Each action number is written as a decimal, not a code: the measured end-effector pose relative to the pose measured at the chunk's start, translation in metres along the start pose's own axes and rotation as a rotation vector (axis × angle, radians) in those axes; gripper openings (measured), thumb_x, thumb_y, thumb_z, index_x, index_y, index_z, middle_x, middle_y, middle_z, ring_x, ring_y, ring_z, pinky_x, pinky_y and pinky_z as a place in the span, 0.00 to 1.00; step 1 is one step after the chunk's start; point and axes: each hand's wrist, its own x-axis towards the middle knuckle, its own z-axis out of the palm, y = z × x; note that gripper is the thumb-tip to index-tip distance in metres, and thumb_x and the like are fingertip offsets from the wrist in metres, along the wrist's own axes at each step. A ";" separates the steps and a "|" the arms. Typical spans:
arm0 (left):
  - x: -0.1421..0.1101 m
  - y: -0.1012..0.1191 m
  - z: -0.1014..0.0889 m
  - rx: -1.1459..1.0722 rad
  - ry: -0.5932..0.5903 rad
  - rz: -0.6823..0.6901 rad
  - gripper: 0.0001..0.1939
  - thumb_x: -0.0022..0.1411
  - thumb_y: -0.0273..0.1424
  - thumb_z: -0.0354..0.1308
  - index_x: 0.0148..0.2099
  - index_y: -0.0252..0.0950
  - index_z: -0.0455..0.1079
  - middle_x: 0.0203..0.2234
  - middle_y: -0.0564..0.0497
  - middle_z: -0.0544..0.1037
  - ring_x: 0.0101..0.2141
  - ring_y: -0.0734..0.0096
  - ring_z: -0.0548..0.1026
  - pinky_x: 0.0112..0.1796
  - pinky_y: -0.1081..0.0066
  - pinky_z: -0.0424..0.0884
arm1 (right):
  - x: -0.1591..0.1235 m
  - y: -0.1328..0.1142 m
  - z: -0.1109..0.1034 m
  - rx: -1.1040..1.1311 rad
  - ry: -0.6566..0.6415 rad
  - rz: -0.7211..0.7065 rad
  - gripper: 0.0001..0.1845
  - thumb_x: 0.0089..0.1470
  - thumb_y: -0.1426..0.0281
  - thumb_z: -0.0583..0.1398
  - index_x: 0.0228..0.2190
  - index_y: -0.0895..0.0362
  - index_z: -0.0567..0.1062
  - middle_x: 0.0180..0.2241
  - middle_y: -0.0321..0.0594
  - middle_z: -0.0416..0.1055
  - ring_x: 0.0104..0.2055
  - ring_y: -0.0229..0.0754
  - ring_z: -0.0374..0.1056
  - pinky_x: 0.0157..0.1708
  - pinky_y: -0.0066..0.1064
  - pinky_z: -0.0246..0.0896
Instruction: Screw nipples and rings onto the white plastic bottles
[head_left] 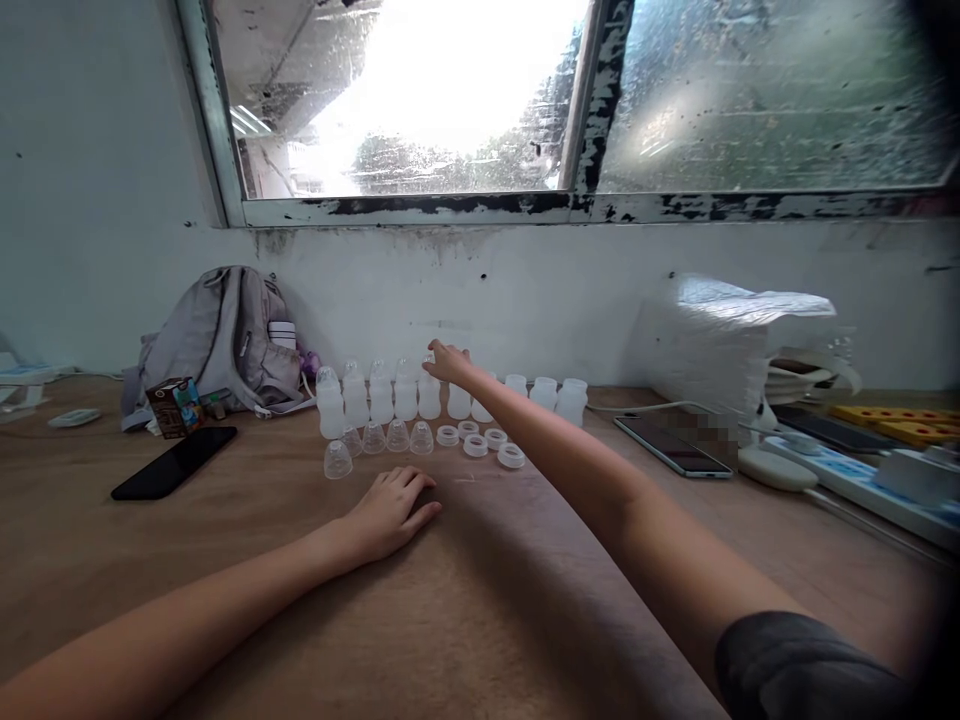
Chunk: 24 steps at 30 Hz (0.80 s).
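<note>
Along the wall stands a row of frosted white baby bottles (381,402). Those on the left wear clear domed caps, while the ones to the right have none. My right hand (448,362) reaches over the row, thumb and fingers around the clear domed cap (429,362) of a middle bottle. My left hand (391,510) lies on the tabletop, fingers stretched out and holding nothing. Just beyond it are several loose clear caps (338,460) and, to their right, several white screw rings (475,446). My right forearm partly hides some bottles.
At left are a grey backpack (217,340), a small printed carton (175,406) and a black phone (176,463). Another phone (671,445), a white rounded device (776,468), a power strip (862,485) and a white bag (712,350) are at right. A wall with a window stands behind.
</note>
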 end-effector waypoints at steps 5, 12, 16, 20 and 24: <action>0.000 0.000 0.000 -0.004 0.008 0.011 0.16 0.62 0.39 0.44 0.46 0.36 0.63 0.42 0.46 0.69 0.44 0.61 0.65 0.45 0.61 0.61 | -0.002 0.000 -0.005 -0.015 -0.021 0.006 0.21 0.53 0.65 0.50 0.48 0.59 0.57 0.44 0.52 0.65 0.48 0.53 0.58 0.44 0.45 0.47; 0.002 -0.001 0.002 -0.007 0.018 0.009 0.16 0.61 0.39 0.45 0.46 0.37 0.63 0.42 0.46 0.69 0.44 0.62 0.66 0.45 0.61 0.61 | -0.007 0.004 -0.010 -0.030 -0.048 -0.016 0.29 0.53 0.58 0.50 0.52 0.59 0.53 0.44 0.53 0.66 0.46 0.54 0.60 0.42 0.45 0.49; 0.003 0.001 0.002 0.015 0.014 0.014 0.16 0.61 0.39 0.44 0.46 0.36 0.63 0.41 0.45 0.69 0.43 0.62 0.66 0.44 0.61 0.62 | -0.027 0.014 -0.018 -0.066 0.004 -0.088 0.33 0.54 0.55 0.48 0.55 0.60 0.47 0.46 0.56 0.65 0.48 0.57 0.58 0.43 0.47 0.48; 0.005 0.005 -0.001 0.070 0.008 0.038 0.16 0.61 0.38 0.44 0.46 0.35 0.63 0.41 0.45 0.69 0.42 0.62 0.66 0.43 0.62 0.62 | -0.074 0.044 -0.030 -0.129 0.071 -0.194 0.27 0.55 0.59 0.48 0.54 0.57 0.53 0.49 0.52 0.62 0.51 0.54 0.55 0.47 0.45 0.43; 0.013 0.007 -0.002 0.127 -0.012 0.125 0.14 0.61 0.36 0.44 0.45 0.36 0.63 0.41 0.46 0.69 0.41 0.63 0.66 0.43 0.63 0.63 | -0.137 0.096 -0.033 -0.274 0.091 -0.280 0.16 0.55 0.63 0.50 0.41 0.57 0.68 0.41 0.49 0.68 0.46 0.50 0.60 0.46 0.41 0.44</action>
